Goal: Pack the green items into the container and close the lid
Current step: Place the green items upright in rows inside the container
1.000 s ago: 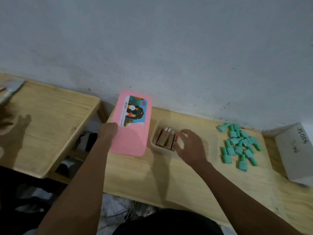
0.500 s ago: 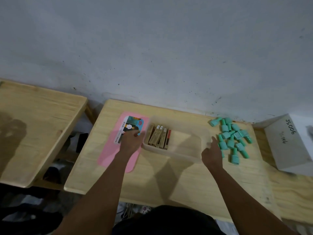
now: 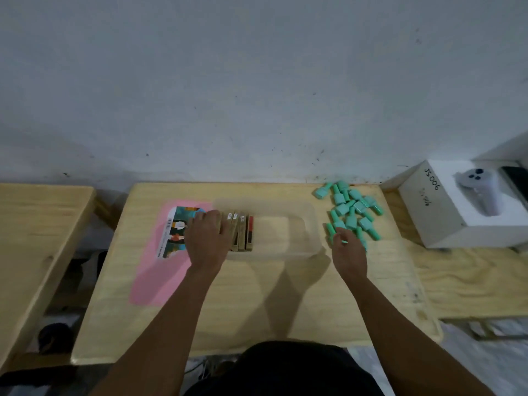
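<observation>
Right hand reaches the green pile; left steadies the tub.

Nearest, the right hand curls its fingers onto a green piece at the pile's near edge, grip unclear. The left hand lies flat, fingers together, over the tub end beside the pink lid. Farther right on the bench, the green pieces look small, hard, light, bottle-shaped: likely easiest pinched across the body.

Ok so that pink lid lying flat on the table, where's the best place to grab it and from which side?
Judging from its pose, take the pink lid by its near short edge, coming from the person's side. It lies flat, so fingers must slip under an edge, and that end is bare. The far end is under the left hand and sits against the clear container.
</observation>
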`<state>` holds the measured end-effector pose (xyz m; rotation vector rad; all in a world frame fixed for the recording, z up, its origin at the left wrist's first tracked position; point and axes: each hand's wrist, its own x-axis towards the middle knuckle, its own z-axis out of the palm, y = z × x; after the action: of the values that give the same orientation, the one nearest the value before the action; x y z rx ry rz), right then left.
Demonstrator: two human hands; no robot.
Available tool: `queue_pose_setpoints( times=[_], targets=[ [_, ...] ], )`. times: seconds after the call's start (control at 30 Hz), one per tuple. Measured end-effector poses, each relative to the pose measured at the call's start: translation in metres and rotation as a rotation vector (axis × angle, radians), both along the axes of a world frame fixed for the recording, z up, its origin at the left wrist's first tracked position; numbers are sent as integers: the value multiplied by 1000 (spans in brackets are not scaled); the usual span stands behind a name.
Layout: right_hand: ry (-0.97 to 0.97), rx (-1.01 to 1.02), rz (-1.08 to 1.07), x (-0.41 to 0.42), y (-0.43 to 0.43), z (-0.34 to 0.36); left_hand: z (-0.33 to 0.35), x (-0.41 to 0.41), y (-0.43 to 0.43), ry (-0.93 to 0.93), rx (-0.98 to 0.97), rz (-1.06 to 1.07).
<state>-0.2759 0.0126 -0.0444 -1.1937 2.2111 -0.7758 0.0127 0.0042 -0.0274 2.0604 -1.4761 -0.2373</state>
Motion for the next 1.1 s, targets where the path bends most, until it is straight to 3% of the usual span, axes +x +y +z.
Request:
queue_pose_setpoints(
  times=[0.07,0.13,0.2,0.27,0.37,0.63,0.8,1.1],
  targets=[
    [15,15,-82,-24,10,-3,11,-33,-6,-10,-95,-231],
    [12,47,-135,-49,18,-5,24,-74,-11,108,-95,-483],
    [-4,100,-145,-72,22,-6,31,-117,-17,288,66,-654],
    [-29,163,-106,-92,20,-8,39,-159,-26,501,370,-698],
    [-52,236,-20,-117,11,-11,38,-208,-42,623,749,-688],
    [25,363,129,-130,-36,-21,9,-267,-66,308,968,-415],
    [85,404,128,-117,-54,-25,-7,-280,-80,289,947,-267],
    [19,408,15,-115,-54,-22,-16,-273,-95,279,882,-213]
  ],
)
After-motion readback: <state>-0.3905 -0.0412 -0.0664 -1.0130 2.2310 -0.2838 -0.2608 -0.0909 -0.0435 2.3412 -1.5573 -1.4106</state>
